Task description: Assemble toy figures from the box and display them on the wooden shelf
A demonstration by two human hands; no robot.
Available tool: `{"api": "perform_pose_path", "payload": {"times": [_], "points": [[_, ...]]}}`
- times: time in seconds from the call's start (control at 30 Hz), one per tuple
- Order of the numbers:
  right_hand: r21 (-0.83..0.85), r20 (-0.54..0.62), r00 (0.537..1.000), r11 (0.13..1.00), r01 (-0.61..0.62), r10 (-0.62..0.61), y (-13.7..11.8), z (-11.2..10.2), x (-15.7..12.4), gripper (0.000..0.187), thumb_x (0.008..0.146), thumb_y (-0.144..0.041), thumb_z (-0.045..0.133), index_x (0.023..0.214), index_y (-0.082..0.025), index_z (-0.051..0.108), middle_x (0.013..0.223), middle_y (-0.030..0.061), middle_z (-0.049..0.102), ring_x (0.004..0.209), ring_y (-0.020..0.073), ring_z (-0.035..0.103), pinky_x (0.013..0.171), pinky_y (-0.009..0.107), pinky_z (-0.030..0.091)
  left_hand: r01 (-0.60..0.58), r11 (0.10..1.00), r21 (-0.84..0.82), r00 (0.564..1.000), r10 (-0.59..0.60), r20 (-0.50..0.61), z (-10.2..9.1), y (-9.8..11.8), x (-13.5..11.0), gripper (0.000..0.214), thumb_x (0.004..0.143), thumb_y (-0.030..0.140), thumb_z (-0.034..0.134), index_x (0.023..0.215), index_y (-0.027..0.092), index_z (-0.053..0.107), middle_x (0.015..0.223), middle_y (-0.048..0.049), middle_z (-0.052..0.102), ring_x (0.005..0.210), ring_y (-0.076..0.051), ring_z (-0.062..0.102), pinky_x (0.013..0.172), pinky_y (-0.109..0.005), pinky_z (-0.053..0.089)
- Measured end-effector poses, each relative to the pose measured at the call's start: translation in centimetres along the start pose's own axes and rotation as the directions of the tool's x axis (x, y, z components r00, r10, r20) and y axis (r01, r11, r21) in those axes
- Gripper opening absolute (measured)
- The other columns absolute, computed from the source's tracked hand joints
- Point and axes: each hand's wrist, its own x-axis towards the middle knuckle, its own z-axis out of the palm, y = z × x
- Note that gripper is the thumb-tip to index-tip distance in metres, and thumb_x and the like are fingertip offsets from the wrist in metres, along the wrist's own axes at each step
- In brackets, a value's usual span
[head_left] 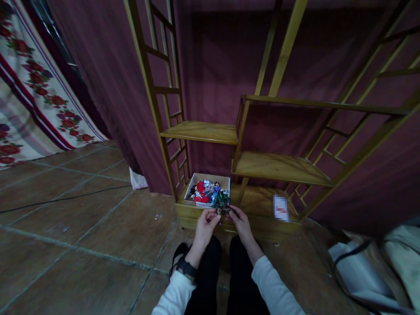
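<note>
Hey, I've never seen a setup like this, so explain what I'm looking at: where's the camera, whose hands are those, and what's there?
There is no machine here, just a person's two bare hands. The single picture comes from a camera on that person's head, looking forward and down. The left hand, with a dark watch on its wrist, and the right hand hold a dark green bundle between their fingers; its details are too small to tell. Just beyond, a white box of small colourful items sits on the bottom level of a wooden shelf unit. To its right lies a blurred pale card-like thing.
</note>
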Motion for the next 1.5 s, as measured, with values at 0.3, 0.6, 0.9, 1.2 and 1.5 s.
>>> {"api": "perform_pose_path", "payload": {"times": [0.3,0.6,0.9,1.2,1.5], "points": [[0.019,-0.014,0.999,0.999,0.044,-0.044,-2.1,0.3,-3.9,0.037,0.066,-0.038,0.068,0.098,-0.02,0.063,0.088,0.0025,0.066,0.068,0.0143,0.061,0.067,0.032,0.054,0.005,0.997,0.075,1.0,-0.006,0.009,-0.3,1.7,-3.1,0.033,0.063,0.035,0.07,0.087,0.014,0.06,0.072,-0.0021,0.062,0.064,-0.012,0.057,0.064,-0.025,0.046],[0.026,-0.012,1.0,1.0,0.001,-0.001,-3.4,0.9,-6.4,0.037,0.066,-0.042,0.067,0.097,-0.021,0.062,0.086,0.0025,0.065,0.07,0.0163,0.061,0.069,0.035,0.054,0.035,0.999,-0.03,0.998,-0.037,-0.05,-0.3,2.6,-5.4,0.038,0.063,0.034,0.07,0.096,0.016,0.06,0.094,-0.0061,0.064,0.087,-0.017,0.059,0.079,-0.03,0.045],[0.153,0.009,0.995,0.984,-0.096,0.095,-3.5,1.0,-8.0,0.034,0.067,-0.038,0.068,0.094,-0.018,0.062,0.084,0.0039,0.067,0.064,0.0141,0.061,0.062,0.031,0.053,0.204,0.924,-0.324,0.978,-0.177,0.113,-0.3,3.7,-6.8,0.045,0.067,0.028,0.07,0.109,0.019,0.059,0.113,-0.0097,0.06,0.102,-0.02,0.057,0.087,-0.033,0.044],[0.357,0.189,0.963,0.9,-0.25,0.192,-2.8,1.2,-9.1,0.019,0.07,-0.026,0.066,0.087,-0.017,0.063,0.079,0.0039,0.068,0.064,0.0145,0.062,0.064,0.031,0.052,0.233,0.907,-0.35,0.972,-0.213,0.095,-0.5,3.3,-7.3,0.036,0.068,0.035,0.068,0.099,0.018,0.065,0.11,-0.01,0.062,0.1,-0.021,0.057,0.081,-0.031,0.045],[0.401,0.405,0.868,0.797,-0.452,0.288,-3.1,1.9,-10.4,0.011,0.077,-0.025,0.059,0.084,-0.017,0.062,0.078,0.0014,0.068,0.06,0.0119,0.06,0.072,0.033,0.05,0.267,0.907,-0.327,0.943,-0.176,0.281,0.2,4.3,-8.1,0.024,0.072,0.036,0.064,0.082,0.014,0.067,0.081,-0.0075,0.066,0.073,-0.016,0.059,0.069,-0.028,0.044]]}}
